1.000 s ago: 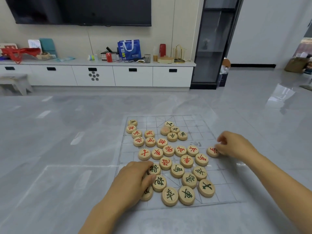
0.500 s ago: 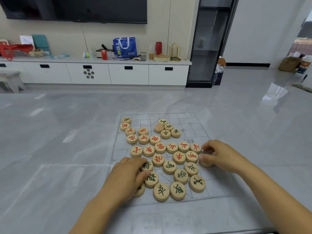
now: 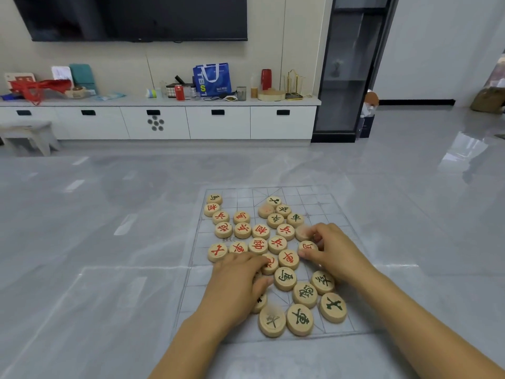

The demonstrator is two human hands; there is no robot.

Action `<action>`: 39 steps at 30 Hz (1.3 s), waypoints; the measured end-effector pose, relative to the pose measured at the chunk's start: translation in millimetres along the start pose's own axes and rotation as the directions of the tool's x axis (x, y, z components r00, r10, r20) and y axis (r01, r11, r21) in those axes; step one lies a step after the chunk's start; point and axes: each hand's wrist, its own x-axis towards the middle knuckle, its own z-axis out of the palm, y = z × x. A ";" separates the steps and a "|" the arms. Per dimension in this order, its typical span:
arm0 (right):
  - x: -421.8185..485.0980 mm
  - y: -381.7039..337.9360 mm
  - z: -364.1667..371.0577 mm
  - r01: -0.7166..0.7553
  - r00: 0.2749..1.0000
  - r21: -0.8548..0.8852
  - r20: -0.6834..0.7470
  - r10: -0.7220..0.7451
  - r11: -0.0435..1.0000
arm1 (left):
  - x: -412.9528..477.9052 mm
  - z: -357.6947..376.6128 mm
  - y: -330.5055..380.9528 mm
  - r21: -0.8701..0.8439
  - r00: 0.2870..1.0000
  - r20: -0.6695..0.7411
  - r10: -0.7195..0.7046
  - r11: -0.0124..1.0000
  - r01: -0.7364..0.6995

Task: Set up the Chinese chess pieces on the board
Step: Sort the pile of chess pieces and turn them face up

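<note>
From my seat the board (image 3: 325, 206) lies on the grey floor (image 3: 109, 269) in the lower middle of the frame, and the pieces (image 3: 258, 246) sit on it in a loose heap, red-marked ones toward the top and green-marked ones (image 3: 299, 320) toward the bottom. None is on its starting point yet, so I judge the setup barely begun.

The change is on the right. A second ago my right hand (image 3: 333, 255) was out at the right edge of the board on a lone red piece (image 3: 306, 247). It has since drawn that piece inward, and now thumb and curled fingers pinch it at the right side of the heap. Just above it a blurred piece (image 3: 302, 232) sits against the fingertips, and I cannot read its mark.

My left hand (image 3: 237, 285) has crept up from the bottom left of the heap. It lies flat with its fingers spread over several pieces, gripping none.

I take this as sorting: strays gathered and colours split before anything goes to a rank. The crowded middle could scatter if I drag carelessly
</note>
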 end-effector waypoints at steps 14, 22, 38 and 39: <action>9.6 -14.7 6.1 0.034 0.989 -0.006 0.141 -0.033 0.999 | 1.2 5.3 8.8 -0.129 0.999 -0.043 -0.011 0.992 0.005; 30.5 -22.6 10.1 0.061 0.996 0.295 0.050 -0.079 0.954 | -3.0 2.4 4.1 -0.194 0.991 -0.129 -0.021 0.981 -0.005; 111.8 -10.3 0.1 0.036 0.999 -0.122 0.034 -0.032 0.992 | -2.5 -3.0 -8.3 -0.046 0.997 0.014 0.075 0.996 -0.074; 107.6 -2.4 -3.8 0.017 1.000 -0.138 0.006 -0.016 0.990 | -2.9 -4.3 -10.3 -0.055 0.997 0.007 0.075 0.996 -0.075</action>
